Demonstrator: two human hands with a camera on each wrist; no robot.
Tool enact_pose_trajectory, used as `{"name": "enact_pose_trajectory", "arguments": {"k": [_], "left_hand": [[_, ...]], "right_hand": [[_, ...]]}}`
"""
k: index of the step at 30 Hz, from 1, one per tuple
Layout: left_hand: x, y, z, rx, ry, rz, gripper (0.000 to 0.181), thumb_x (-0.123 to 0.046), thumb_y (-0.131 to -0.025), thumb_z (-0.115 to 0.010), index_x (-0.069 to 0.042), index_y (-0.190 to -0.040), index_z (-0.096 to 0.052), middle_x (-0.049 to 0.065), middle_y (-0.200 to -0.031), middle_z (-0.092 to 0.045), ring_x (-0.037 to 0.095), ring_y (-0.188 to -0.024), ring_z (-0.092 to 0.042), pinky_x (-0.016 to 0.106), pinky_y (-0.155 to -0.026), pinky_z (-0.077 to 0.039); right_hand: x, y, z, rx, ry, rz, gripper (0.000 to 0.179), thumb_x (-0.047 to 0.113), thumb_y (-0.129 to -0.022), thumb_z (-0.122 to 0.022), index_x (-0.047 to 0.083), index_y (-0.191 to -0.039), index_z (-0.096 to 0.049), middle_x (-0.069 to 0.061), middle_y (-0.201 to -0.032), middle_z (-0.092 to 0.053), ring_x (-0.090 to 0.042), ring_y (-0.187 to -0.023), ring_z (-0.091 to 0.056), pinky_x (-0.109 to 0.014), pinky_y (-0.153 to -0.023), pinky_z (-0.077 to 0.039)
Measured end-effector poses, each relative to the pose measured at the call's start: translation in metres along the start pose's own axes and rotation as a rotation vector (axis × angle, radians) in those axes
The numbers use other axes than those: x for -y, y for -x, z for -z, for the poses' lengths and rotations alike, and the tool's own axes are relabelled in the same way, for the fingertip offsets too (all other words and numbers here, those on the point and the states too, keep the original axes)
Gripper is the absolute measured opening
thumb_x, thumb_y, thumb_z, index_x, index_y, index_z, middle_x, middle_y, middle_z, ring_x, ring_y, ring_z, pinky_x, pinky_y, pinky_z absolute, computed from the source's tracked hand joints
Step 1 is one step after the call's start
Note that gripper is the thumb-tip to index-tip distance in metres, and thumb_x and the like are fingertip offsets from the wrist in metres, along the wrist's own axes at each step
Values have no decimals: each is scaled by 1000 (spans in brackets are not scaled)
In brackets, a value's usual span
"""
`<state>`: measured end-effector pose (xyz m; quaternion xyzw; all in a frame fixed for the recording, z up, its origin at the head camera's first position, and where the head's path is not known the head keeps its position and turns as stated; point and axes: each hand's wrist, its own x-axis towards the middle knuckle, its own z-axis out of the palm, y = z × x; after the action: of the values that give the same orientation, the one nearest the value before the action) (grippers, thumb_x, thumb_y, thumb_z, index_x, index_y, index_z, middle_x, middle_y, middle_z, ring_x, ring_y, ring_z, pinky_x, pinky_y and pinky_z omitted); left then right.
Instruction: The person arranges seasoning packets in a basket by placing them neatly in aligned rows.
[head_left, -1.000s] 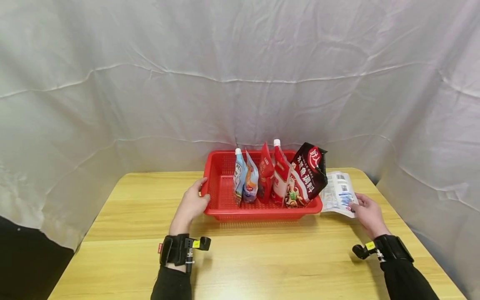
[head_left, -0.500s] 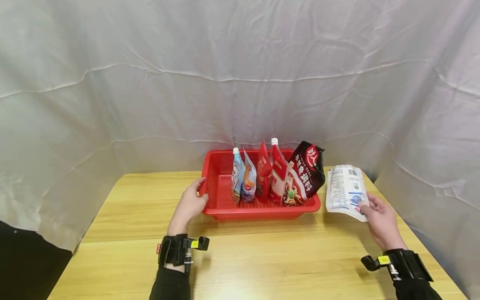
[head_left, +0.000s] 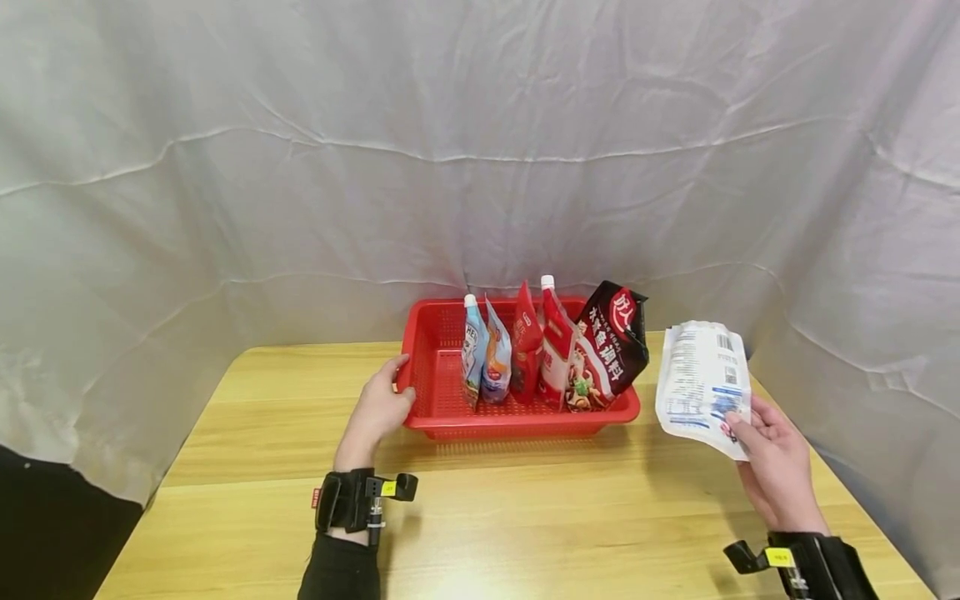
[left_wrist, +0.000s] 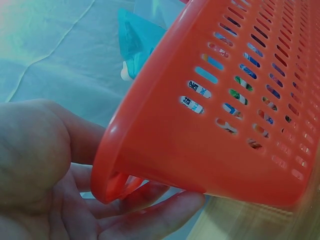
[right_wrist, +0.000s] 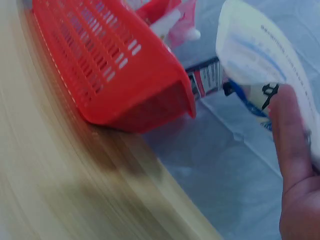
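Note:
My left hand (head_left: 375, 412) grips the left rim of a red plastic basket (head_left: 517, 425). In the left wrist view the thumb is above the rim and fingers (left_wrist: 155, 215) reach beneath it. Over the table's right side, my right hand (head_left: 783, 467) pinches the lower right corner of a white pouch (head_left: 697, 379) with small print and a barcode. It hangs apart from the basket. In the right wrist view one finger (right_wrist: 290, 135) lies along the pouch; part of this hand is out of frame.
Inside the basket stand a blue spouted pouch (head_left: 472, 350), a blue-orange pouch (head_left: 497, 362), a red pouch (head_left: 527, 346), a red pouch with white cap (head_left: 557, 350) and a black seasoning bag (head_left: 618, 346) leaning over the right rim. A grey curtain (head_left: 480, 167) hangs behind the wooden table (head_left: 510, 517).
My right hand has drawn the white pouch rightward and toward me, lifting it away from beside the basket. The left hand keeps its grip on the rim, and the basket stays about where it was.

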<state>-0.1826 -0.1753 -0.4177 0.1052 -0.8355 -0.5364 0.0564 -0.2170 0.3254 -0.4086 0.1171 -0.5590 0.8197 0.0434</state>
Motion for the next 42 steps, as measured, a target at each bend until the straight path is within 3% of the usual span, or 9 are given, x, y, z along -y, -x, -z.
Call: {"name": "enact_pose_trajectory", "arguments": {"k": [9, 15, 23, 33, 42], "left_hand": [[2, 0, 2, -12, -15, -2, 61, -2, -100, -53, -4, -159, -38, 25, -149, -51, 41, -121, -58, 57, -103, -51], [1, 1, 3, -22, -29, -9, 61, -2, -99, -53, -3, -158, -39, 26, -148, -52, 42, -122, -57, 58, -105, -49], [3, 2, 4, -28, -38, -2, 61, -2, -99, -53, -4, -159, -39, 26, -148, -53, 41, -121, -58, 57, -105, -49], [5, 2, 2, -23, -40, -10, 61, -2, -100, -54, -4, -159, -38, 25, -148, -53, 41, -122, -57, 57, -105, -49], [0, 2, -3, -23, -36, -12, 59, -4, -100, -55, -3, -157, -40, 25, -149, -52, 41, -120, -59, 55, -103, -52]], "right_hand": [[3, 14, -32, 60, -91, 116, 37, -15, -102, -47, 1, -132, -61, -11, -118, -75, -18, -100, -76, -30, -79, -61], [-2, 19, -57, 128, -29, 149, 38, -16, -103, -43, 1, -132, -61, -10, -113, -75, -18, -94, -77, -29, -74, -62], [-10, 18, -93, 280, 102, 112, 37, -14, -104, -45, 4, -132, -61, -6, -109, -75, -16, -90, -76, -29, -71, -63], [-31, 7, -140, 582, 70, 66, 42, -14, -104, -42, 9, -134, -61, -5, -113, -76, -17, -93, -76, -31, -72, -63], [-45, -4, -171, 707, 147, 17, 37, -8, -104, -50, 12, -131, -64, -2, -108, -77, -15, -91, -76, -32, -74, -63]]}}
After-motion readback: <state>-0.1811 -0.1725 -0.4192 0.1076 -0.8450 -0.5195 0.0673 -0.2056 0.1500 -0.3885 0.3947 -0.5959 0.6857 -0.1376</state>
